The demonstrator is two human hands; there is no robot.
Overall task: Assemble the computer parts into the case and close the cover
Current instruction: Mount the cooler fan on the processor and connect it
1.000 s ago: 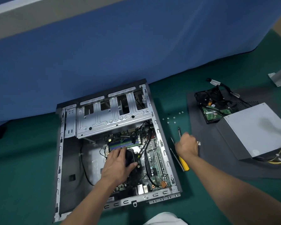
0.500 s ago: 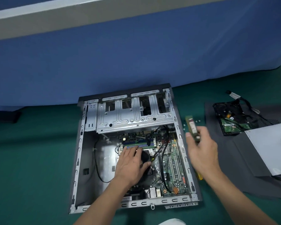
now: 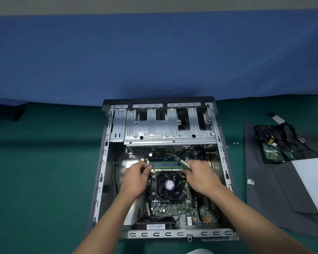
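Note:
The open computer case (image 3: 103, 162) lies flat on the green table, its motherboard (image 3: 173, 208) and black CPU fan (image 3: 170, 185) exposed. My right hand (image 3: 200, 176) holds a green memory stick (image 3: 182, 161) tilted over the right end of the memory slots (image 3: 165, 165). My left hand (image 3: 136, 177) pinches at the left end of those slots, by a stick seated there; its fingertips hide what they touch. A hard drive (image 3: 275, 143) with black cables and a silver power supply (image 3: 314, 180) lie on a grey mat to the right.
The silver drive cage (image 3: 169, 125) fills the far part of the case. Small screws (image 3: 235, 143) lie on the table right of the case. The grey mat (image 3: 264, 198) covers the right side. A blue partition (image 3: 154, 55) stands right behind the case.
My right hand picked the memory stick up from the mat and carried it left into the case, over the slots. My left hand slid off the fan up to the slots' left end.

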